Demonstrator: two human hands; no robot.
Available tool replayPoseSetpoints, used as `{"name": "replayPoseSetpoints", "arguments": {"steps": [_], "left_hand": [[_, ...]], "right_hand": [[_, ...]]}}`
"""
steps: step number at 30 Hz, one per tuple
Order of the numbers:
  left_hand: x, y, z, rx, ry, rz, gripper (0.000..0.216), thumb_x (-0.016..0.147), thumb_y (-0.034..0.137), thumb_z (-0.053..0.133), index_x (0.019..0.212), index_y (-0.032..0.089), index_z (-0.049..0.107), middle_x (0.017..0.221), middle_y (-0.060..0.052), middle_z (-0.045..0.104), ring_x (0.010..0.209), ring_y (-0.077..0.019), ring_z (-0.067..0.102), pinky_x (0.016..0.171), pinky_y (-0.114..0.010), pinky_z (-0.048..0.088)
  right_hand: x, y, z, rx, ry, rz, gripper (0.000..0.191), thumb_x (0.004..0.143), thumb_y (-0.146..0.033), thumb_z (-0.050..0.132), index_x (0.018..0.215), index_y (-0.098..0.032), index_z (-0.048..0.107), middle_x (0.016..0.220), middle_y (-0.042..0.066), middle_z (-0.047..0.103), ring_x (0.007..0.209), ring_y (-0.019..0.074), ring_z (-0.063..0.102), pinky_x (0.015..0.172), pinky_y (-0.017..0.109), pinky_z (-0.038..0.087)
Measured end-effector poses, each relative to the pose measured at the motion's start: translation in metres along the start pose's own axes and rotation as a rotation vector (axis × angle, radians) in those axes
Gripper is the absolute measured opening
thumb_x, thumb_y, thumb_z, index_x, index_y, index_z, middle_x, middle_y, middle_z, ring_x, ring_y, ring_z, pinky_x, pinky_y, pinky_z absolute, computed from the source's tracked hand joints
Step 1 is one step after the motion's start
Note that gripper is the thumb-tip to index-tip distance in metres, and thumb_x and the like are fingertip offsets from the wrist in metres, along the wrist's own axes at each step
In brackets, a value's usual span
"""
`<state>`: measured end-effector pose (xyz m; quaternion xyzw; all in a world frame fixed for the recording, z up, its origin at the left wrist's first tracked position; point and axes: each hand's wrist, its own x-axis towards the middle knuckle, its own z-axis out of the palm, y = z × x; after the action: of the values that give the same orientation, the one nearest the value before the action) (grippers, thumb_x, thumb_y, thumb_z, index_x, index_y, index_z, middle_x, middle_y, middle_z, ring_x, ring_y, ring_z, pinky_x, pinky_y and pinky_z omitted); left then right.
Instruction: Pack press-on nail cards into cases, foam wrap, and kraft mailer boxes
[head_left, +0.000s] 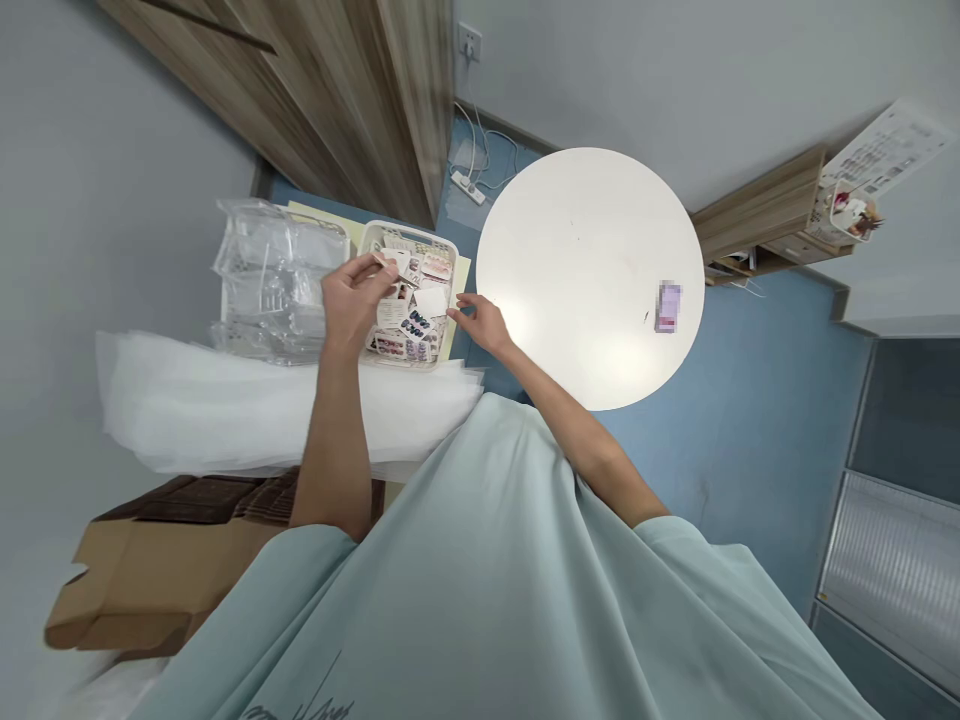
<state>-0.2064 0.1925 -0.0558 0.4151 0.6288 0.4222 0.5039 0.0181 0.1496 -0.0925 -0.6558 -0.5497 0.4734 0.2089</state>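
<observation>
A white basket (pixel 447 245) holds several small printed cards and packets. My left hand (pixel 354 297) hovers over its left side, fingers pinched on a small card at the fingertips. My right hand (pixel 481 320) rests at the basket's right rim, fingers curled toward the edge; whether they hold anything I cannot make out.
A second basket of clear plastic bags (pixel 270 275) stands left of the first. A stack of white foam sheets (pixel 247 405) lies in front. A cardboard box (pixel 150 570) sits lower left. A round white table (pixel 585 270) with a small purple item (pixel 667 307) is at right.
</observation>
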Motion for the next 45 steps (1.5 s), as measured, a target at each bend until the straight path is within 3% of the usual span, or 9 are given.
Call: {"name": "replayPoseSetpoints", "arguments": {"steps": [6, 10, 15, 19, 23, 27, 30, 35, 45], "left_hand": [[-0.043, 0.014, 0.095, 0.043, -0.422, 0.060, 0.063, 0.078, 0.056, 0.094, 0.127, 0.018, 0.080, 0.126, -0.013, 0.083, 0.120, -0.0339, 0.080, 0.103, -0.047, 0.070], [-0.089, 0.025, 0.166, 0.051, -0.626, 0.134, 0.068, 0.083, 0.053, 0.093, 0.143, 0.025, 0.077, 0.144, -0.014, 0.074, 0.129, -0.0347, 0.079, 0.105, -0.048, 0.071], [-0.142, 0.033, 0.239, 0.147, -0.825, 0.296, 0.068, 0.094, 0.056, 0.090, 0.156, 0.035, 0.072, 0.152, -0.011, 0.070, 0.139, -0.0335, 0.075, 0.118, -0.050, 0.065], [-0.177, 0.035, 0.292, 0.107, -0.870, 0.232, 0.060, 0.103, 0.061, 0.078, 0.154, 0.031, 0.071, 0.152, -0.013, 0.075, 0.138, -0.0334, 0.077, 0.120, -0.054, 0.062], [-0.220, 0.039, 0.352, 0.105, -0.894, 0.013, 0.055, 0.094, 0.064, 0.087, 0.129, 0.023, 0.080, 0.124, -0.013, 0.085, 0.110, -0.0303, 0.085, 0.099, -0.047, 0.069], [-0.269, 0.040, 0.415, 0.047, -0.937, -0.164, 0.058, 0.081, 0.064, 0.097, 0.114, 0.020, 0.079, 0.102, -0.008, 0.084, 0.092, -0.0235, 0.084, 0.087, -0.038, 0.068], [-0.295, 0.039, 0.455, 0.036, -0.942, -0.202, 0.058, 0.074, 0.062, 0.101, 0.107, 0.020, 0.079, 0.091, -0.004, 0.080, 0.083, -0.0190, 0.079, 0.083, -0.035, 0.068], [-0.313, 0.044, 0.499, 0.123, -1.070, -0.159, 0.054, 0.074, 0.059, 0.103, 0.101, 0.018, 0.081, 0.083, -0.003, 0.078, 0.077, -0.0180, 0.076, 0.083, -0.036, 0.068], [-0.330, 0.047, 0.544, 0.128, -1.164, -0.240, 0.054, 0.075, 0.062, 0.103, 0.100, 0.019, 0.082, 0.092, -0.003, 0.081, 0.085, -0.0187, 0.077, 0.087, -0.036, 0.068]], "right_hand": [[-0.088, 0.004, -0.090, 0.035, 0.211, -0.138, 0.051, 0.102, -0.074, 0.075, 0.119, -0.027, 0.083, 0.107, 0.004, 0.081, 0.082, 0.0191, 0.071, 0.084, 0.033, 0.062], [-0.153, 0.024, -0.121, -0.044, 0.427, -0.105, 0.037, 0.111, -0.061, 0.065, 0.105, -0.028, 0.082, 0.097, 0.004, 0.077, 0.073, 0.0181, 0.065, 0.079, 0.034, 0.058], [-0.216, 0.068, -0.152, 0.048, 0.666, 0.051, 0.027, 0.106, -0.052, 0.067, 0.097, -0.027, 0.076, 0.095, 0.003, 0.078, 0.075, 0.0193, 0.069, 0.082, 0.037, 0.062], [-0.258, 0.114, -0.194, 0.440, 0.776, 0.207, 0.034, 0.101, -0.058, 0.072, 0.092, -0.025, 0.071, 0.083, 0.002, 0.077, 0.065, 0.0183, 0.070, 0.065, 0.034, 0.060], [-0.298, 0.155, -0.239, 0.823, 0.807, 0.253, 0.043, 0.092, -0.064, 0.081, 0.084, -0.024, 0.067, 0.081, 0.002, 0.076, 0.056, 0.0127, 0.063, 0.048, 0.027, 0.045], [-0.339, 0.190, -0.268, 0.955, 0.857, 0.240, 0.046, 0.086, -0.064, 0.088, 0.082, -0.024, 0.067, 0.078, 0.000, 0.074, 0.054, 0.0098, 0.059, 0.048, 0.025, 0.042], [-0.367, 0.217, -0.281, 0.953, 0.861, 0.246, 0.045, 0.087, -0.065, 0.088, 0.083, -0.024, 0.069, 0.079, 0.000, 0.075, 0.056, 0.0107, 0.061, 0.048, 0.024, 0.043], [-0.401, 0.252, -0.306, 0.975, 0.916, 0.249, 0.055, 0.083, -0.073, 0.091, 0.102, -0.024, 0.076, 0.087, 0.000, 0.079, 0.059, 0.0111, 0.064, 0.049, 0.025, 0.046], [-0.413, 0.267, -0.323, 1.024, 1.034, 0.276, 0.067, 0.083, -0.089, 0.083, 0.095, -0.025, 0.072, 0.084, 0.000, 0.077, 0.061, 0.0114, 0.065, 0.053, 0.025, 0.051]]}}
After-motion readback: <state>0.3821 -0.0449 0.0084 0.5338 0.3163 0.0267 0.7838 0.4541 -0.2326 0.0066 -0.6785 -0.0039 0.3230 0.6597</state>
